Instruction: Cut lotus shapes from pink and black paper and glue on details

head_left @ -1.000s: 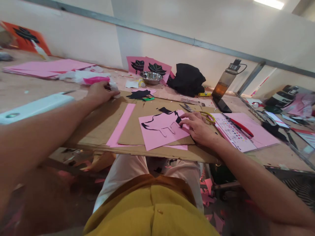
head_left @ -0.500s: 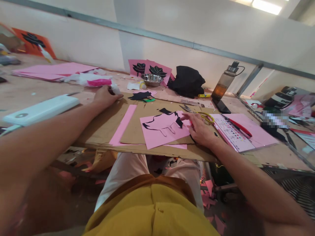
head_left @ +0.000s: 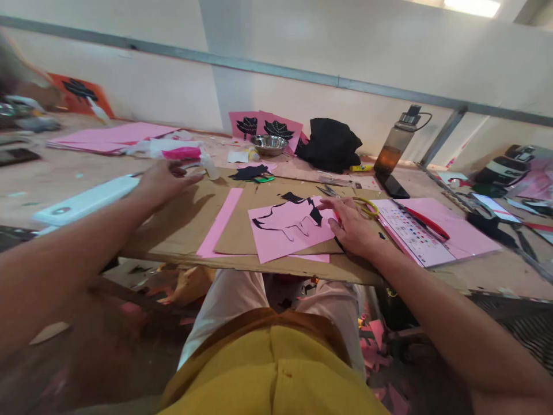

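Note:
My left hand (head_left: pixel 166 183) hovers over the left part of the cardboard (head_left: pixel 173 222), fingers apart and nothing visible in them. Just beyond it lies a crumpled clear plastic bag (head_left: pixel 209 164) with a bright pink piece (head_left: pixel 181 153). My right hand (head_left: pixel 352 225) rests on the right edge of a pink paper sheet (head_left: pixel 276 245), index finger stretched out beside black paper pieces. Black strips and a drawn outline mark this sheet. A small red thing shows under my right fingers; its kind is hidden. Yellow-handled scissors (head_left: pixel 366 206) lie just behind that hand.
Black paper cutouts (head_left: pixel 250 172) and a metal bowl (head_left: pixel 268 145) lie farther back, near a black cloth (head_left: pixel 330 144). A bottle (head_left: pixel 395 141) and phone (head_left: pixel 391 185) stand right. A red-handled tool (head_left: pixel 425 222) lies on a printed card (head_left: pixel 406 236). A long white device (head_left: pixel 86 199) is left.
My left hand has drawn back from the plastic bag toward me and to the left. My right hand stays on the pink sheet. The view has shifted slightly.

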Demonstrator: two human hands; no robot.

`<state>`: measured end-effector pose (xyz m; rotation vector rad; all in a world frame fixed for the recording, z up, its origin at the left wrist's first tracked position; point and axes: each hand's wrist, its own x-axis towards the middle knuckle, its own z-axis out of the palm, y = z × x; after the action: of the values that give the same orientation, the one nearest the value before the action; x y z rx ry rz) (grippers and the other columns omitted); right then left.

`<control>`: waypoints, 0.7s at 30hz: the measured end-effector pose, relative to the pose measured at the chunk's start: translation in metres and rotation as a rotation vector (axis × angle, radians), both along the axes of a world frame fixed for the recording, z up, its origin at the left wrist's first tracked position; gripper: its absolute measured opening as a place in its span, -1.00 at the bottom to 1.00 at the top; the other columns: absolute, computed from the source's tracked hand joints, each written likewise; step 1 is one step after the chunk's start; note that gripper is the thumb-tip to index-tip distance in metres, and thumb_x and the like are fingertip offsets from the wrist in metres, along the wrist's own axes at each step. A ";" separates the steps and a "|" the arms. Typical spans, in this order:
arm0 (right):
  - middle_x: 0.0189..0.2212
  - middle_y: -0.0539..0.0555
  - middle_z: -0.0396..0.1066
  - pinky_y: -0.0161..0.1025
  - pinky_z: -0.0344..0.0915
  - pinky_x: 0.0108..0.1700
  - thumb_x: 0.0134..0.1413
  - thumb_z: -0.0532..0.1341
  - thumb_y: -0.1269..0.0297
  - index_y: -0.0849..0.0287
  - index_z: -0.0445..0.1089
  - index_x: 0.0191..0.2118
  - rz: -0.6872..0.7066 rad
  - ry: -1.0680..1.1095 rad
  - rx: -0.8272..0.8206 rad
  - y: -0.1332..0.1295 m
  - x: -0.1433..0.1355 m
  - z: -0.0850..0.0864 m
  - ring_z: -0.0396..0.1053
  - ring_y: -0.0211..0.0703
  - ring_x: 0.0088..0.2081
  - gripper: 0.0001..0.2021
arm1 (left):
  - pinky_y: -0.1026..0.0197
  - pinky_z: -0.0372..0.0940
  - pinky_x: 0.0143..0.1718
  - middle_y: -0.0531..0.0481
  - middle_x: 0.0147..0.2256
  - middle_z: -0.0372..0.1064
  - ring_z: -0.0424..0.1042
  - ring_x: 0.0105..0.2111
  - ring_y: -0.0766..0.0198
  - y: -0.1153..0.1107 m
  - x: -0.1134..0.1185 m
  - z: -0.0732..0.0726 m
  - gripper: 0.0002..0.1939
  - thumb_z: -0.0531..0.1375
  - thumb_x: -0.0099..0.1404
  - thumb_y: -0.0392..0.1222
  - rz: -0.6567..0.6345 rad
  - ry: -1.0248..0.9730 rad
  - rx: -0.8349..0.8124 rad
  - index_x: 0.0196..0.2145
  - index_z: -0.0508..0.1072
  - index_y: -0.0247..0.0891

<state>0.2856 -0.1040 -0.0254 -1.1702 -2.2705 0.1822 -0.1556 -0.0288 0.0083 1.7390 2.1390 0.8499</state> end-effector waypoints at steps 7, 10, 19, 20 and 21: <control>0.18 0.24 0.57 0.32 0.23 0.39 0.31 0.11 0.41 0.11 0.30 0.35 -0.046 -0.004 0.005 0.000 0.002 -0.002 0.36 0.22 0.30 -0.48 | 0.26 0.19 -0.19 0.03 -0.23 0.36 0.32 -0.21 0.24 -0.036 0.034 0.017 -0.74 0.34 0.38 -0.06 0.121 -0.092 0.162 -0.21 0.36 -0.23; 0.15 0.22 0.60 0.29 0.23 0.40 0.33 0.08 0.41 0.10 0.29 0.36 -0.052 -0.003 -0.001 0.000 0.000 0.000 0.35 0.22 0.32 -0.48 | 0.22 0.28 -0.10 -0.01 -0.17 0.46 0.37 -0.22 0.25 -0.051 0.056 0.016 -0.87 0.25 0.44 -0.13 -0.057 -0.022 0.293 -0.16 0.44 -0.24; 0.21 0.25 0.55 0.28 0.28 0.32 0.25 0.09 0.46 0.14 0.36 0.29 -0.117 0.046 0.118 0.002 0.000 -0.004 0.39 0.22 0.28 -0.48 | 0.04 0.40 0.23 -0.16 0.06 0.64 0.57 0.11 0.09 -0.040 0.174 -0.013 -0.66 0.08 0.59 -0.13 -1.128 0.142 0.339 -0.01 0.66 -0.22; 0.20 0.26 0.56 0.27 0.27 0.32 0.24 0.08 0.48 0.15 0.36 0.30 -0.121 0.048 0.130 0.002 0.000 -0.004 0.39 0.22 0.28 -0.47 | 0.04 0.40 0.24 -0.16 0.08 0.63 0.57 0.12 0.09 -0.036 0.182 -0.018 -0.66 0.08 0.59 -0.17 -1.159 0.168 0.344 0.00 0.66 -0.22; 0.18 0.26 0.57 0.26 0.26 0.32 0.22 0.08 0.50 0.17 0.35 0.30 -0.124 0.047 0.137 0.001 0.000 -0.003 0.39 0.22 0.28 -0.46 | 0.04 0.40 0.24 -0.18 0.10 0.62 0.58 0.12 0.09 -0.033 0.187 -0.022 -0.67 0.08 0.58 -0.21 -1.174 0.190 0.355 -0.01 0.67 -0.23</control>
<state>0.2861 -0.1027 -0.0287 -1.2167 -2.1258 0.0067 0.0318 -0.0618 -0.0137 2.7737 0.6866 0.6989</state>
